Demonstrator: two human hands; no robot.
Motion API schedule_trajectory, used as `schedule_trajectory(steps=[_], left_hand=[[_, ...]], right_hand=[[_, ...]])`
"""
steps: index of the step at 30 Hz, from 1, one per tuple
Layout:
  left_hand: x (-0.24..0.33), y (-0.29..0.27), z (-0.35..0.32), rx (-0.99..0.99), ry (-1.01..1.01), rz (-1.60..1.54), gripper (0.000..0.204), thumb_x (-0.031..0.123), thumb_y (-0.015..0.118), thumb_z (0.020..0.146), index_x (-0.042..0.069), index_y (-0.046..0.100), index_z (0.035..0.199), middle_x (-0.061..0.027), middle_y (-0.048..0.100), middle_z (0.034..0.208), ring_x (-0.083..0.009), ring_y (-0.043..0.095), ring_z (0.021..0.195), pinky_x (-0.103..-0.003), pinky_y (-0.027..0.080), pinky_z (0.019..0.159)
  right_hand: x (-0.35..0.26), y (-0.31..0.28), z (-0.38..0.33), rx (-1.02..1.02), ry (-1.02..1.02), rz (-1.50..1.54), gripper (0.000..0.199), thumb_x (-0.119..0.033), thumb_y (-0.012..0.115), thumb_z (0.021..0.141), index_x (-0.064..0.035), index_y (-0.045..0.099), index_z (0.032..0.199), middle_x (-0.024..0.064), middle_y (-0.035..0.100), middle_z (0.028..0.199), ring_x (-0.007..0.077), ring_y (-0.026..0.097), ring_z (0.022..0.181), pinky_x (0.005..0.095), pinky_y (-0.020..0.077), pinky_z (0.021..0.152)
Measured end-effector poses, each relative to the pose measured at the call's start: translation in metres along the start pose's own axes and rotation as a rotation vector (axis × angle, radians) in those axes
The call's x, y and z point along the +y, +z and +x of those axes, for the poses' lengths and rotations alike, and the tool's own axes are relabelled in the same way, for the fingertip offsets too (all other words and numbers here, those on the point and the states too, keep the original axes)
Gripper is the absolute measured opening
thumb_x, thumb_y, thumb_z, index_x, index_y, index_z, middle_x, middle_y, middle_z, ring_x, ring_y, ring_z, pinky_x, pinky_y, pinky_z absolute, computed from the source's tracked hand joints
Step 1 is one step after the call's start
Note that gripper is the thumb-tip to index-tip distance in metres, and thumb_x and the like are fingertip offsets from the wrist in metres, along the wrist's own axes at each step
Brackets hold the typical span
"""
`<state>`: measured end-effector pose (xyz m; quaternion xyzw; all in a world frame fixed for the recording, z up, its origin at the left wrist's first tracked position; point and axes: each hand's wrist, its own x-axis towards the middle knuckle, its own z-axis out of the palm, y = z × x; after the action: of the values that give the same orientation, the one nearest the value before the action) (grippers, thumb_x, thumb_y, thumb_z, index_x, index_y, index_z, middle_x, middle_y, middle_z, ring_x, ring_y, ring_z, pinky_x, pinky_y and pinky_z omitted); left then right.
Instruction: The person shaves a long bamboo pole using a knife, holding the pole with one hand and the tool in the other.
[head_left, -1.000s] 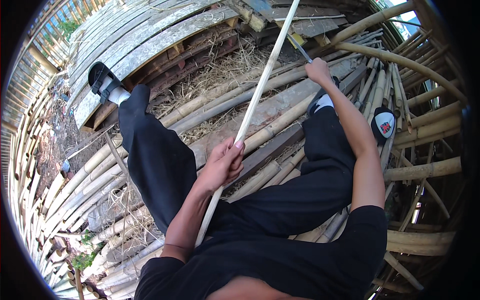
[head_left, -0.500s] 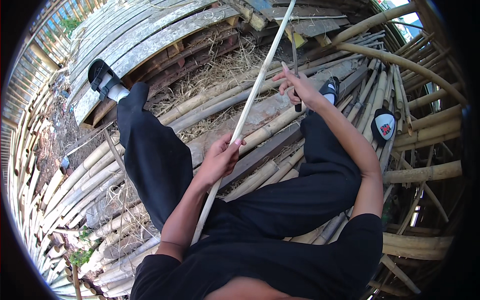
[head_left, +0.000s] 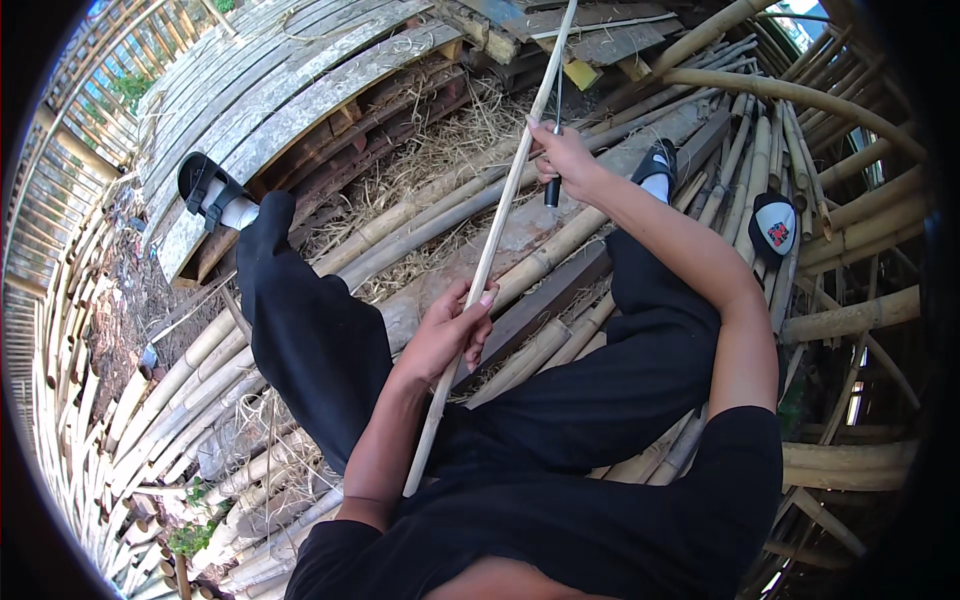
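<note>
Strip: a long pale bamboo strip [head_left: 497,235] runs from the lap up and away to the top edge, leaning slightly right.
Left hand: left hand [head_left: 447,335] wrapped tight round the strip's lower half, near the knees.
Right hand: right hand [head_left: 562,158] further up, just right of the strip, fist shut on a dark-handled knife [head_left: 554,150], blade pointing up.
Relation: the knife sits right beside the strip, above the left hand; contact can't be made out.
Underfoot: stacked bamboo poles [head_left: 840,320].

Your left hand [head_left: 447,335] sits at centre, wrapped round the bamboo strip [head_left: 500,235], which runs from 6 o'clock up to 12 o'clock. Your right hand [head_left: 563,160] lies at 1 o'clock, beside the strip, gripping a knife [head_left: 553,185]. Bamboo poles [head_left: 850,320] lie under your legs; planks [head_left: 280,90] at 11 o'clock.
</note>
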<state>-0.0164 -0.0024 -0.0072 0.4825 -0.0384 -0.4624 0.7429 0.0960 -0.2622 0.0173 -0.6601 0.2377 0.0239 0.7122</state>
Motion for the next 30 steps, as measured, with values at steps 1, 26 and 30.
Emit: schedule_trajectory(steps=[1, 26, 30], left_hand=[[0.0, 0.001, -0.001, -0.016, -0.03, 0.008, 0.027, 0.026, 0.048, 0.097, 0.007, 0.047, 0.117, 0.0042, 0.034, 0.054, -0.0061, 0.033, 0.036, -0.019, 0.032, 0.034], [-0.006, -0.02, 0.022, -0.008, 0.028, -0.017, 0.026, 0.024, 0.041, 0.1, 0.008, 0.048, 0.119, 0.0077, 0.025, 0.058, -0.0025, 0.021, 0.044, -0.019, 0.022, 0.037], [-0.011, -0.02, 0.025, 0.032, 0.034, 0.0, 0.024, 0.025, 0.04, 0.1, 0.007, 0.049, 0.113, 0.0073, 0.026, 0.057, -0.0028, 0.022, 0.043, -0.02, 0.022, 0.037]], right_hand=[[0.002, -0.006, 0.009, 0.032, -0.02, 0.006, 0.027, -0.031, 0.053, 0.094, -0.0084, 0.047, 0.081, 0.0024, 0.051, 0.07, 0.0072, 0.034, 0.041, 0.0256, 0.0324, 0.039], [0.036, -0.005, -0.033, -0.344, -0.193, -1.509, 0.036, -0.032, 0.058, 0.082, 0.0025, 0.067, 0.075, 0.0243, 0.063, 0.071, 0.0396, 0.063, 0.071, 0.0462, 0.0505, 0.071], [0.04, 0.013, -0.048, -0.332, -0.195, -1.543, 0.034, -0.028, 0.057, 0.081, 0.0045, 0.065, 0.078, 0.0264, 0.063, 0.077, 0.0417, 0.063, 0.076, 0.0473, 0.0511, 0.074]])
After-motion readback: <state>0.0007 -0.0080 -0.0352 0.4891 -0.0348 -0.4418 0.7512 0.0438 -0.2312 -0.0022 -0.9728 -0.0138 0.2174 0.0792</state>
